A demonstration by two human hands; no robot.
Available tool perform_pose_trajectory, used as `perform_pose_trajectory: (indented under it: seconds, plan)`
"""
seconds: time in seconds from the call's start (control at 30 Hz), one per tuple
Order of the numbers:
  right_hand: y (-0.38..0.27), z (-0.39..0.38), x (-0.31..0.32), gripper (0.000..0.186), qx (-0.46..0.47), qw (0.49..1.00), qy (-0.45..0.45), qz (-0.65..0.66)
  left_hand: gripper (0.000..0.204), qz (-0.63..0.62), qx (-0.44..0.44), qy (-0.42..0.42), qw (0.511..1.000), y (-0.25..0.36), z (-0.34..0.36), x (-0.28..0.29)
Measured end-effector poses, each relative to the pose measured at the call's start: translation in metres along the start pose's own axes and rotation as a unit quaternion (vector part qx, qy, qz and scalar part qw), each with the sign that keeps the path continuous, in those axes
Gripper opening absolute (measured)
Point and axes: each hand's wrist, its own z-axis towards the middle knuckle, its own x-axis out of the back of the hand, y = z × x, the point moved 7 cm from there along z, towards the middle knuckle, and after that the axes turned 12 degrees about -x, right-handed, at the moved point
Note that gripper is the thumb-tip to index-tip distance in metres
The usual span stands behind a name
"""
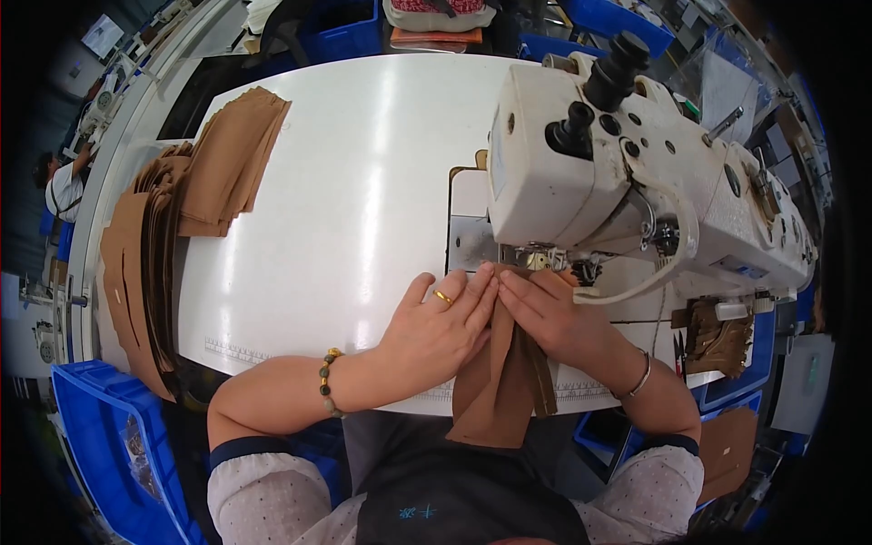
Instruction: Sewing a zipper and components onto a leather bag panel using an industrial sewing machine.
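Note:
A brown fabric piece (495,391) runs from under the sewing machine's needle area down over the table's front edge. My left hand (445,318) presses on its left side, fingertips close to the needle, a gold ring on one finger. On the other side my right hand (554,313) pinches the cloth, fingertips nearly meeting the left ones. The cloth is folded or layered between them. The white sewing machine (563,173) stands just beyond both hands; its presser foot is partly hidden by my fingers and the machine head.
Stacks of brown cut pieces (232,168) lie at the table's left, more hanging over its edge (132,272). A blue bin (118,445) stands lower left. Brown pieces (718,331) and small scissors (679,352) are at the right. Another person (65,189) sits far left.

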Motion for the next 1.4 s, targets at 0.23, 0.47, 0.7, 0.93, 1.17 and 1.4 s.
perform_pose_trajectory:
  seconds: [0.23,0.47,0.7,0.93,1.17,1.4]
  plan:
    - [0.004,-0.003,-0.004,0.045,-0.015,1.0,-0.008,-0.009,0.06,-0.024,0.001,0.0,1.0,-0.003,0.005,0.0]
    - [0.023,-0.001,-0.006,0.049,-0.045,0.999,0.007,-0.009,0.057,-0.026,0.021,0.031,0.999,-0.015,0.017,-0.005]
    - [0.028,0.002,-0.006,0.051,-0.053,0.998,0.026,-0.008,0.058,-0.032,0.028,0.049,0.998,-0.019,0.02,-0.007]
    - [0.022,0.007,0.007,0.033,-0.022,0.998,0.056,-0.02,0.058,-0.038,0.03,0.049,0.998,-0.003,0.011,0.001]
    - [-0.009,-0.013,0.008,0.037,0.053,0.998,-0.031,-0.02,0.052,-0.041,-0.038,-0.032,0.998,0.094,-0.051,0.023]
    - [-0.063,-0.059,0.027,0.035,0.081,0.993,-0.062,0.067,0.041,0.002,-0.028,0.015,0.999,0.118,-0.061,0.022]
